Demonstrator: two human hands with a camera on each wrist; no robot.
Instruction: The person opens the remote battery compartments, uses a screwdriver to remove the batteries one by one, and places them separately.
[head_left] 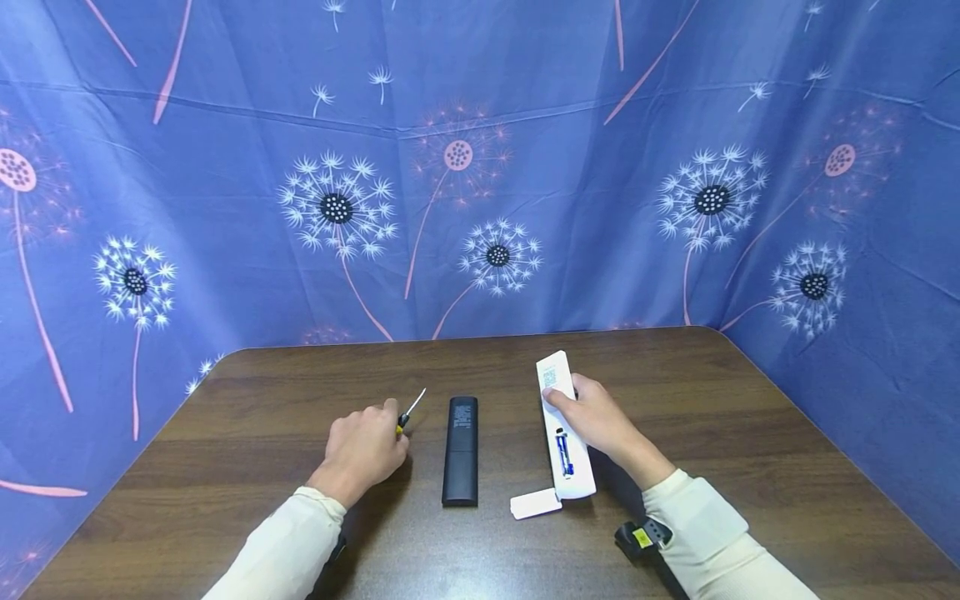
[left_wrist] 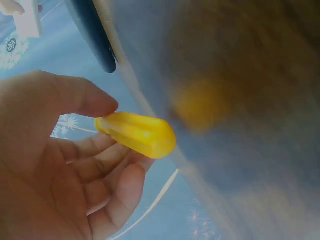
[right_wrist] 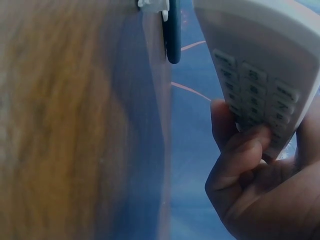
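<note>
My left hand (head_left: 365, 450) grips a screwdriver (left_wrist: 140, 134) by its yellow handle, its thin metal shaft pointing away and to the right in the head view. In my right hand (head_left: 603, 421) is a white remote control (head_left: 577, 485), back side up, thumb across its upper half. Its battery compartment is uncovered, with a blue battery (head_left: 564, 454) showing inside. The remote's keypad (right_wrist: 255, 85) faces down, fingers curled against it in the right wrist view. A white battery cover (head_left: 536, 504) lies on the table by the remote's near end.
A black remote control (head_left: 461, 454) lies between the hands on the brown wooden table (head_left: 247, 467), its printed label upward. Behind the table hangs a blue curtain (head_left: 570, 275) with dandelion patterns. A black strap device (head_left: 642, 536) sits at the right wrist.
</note>
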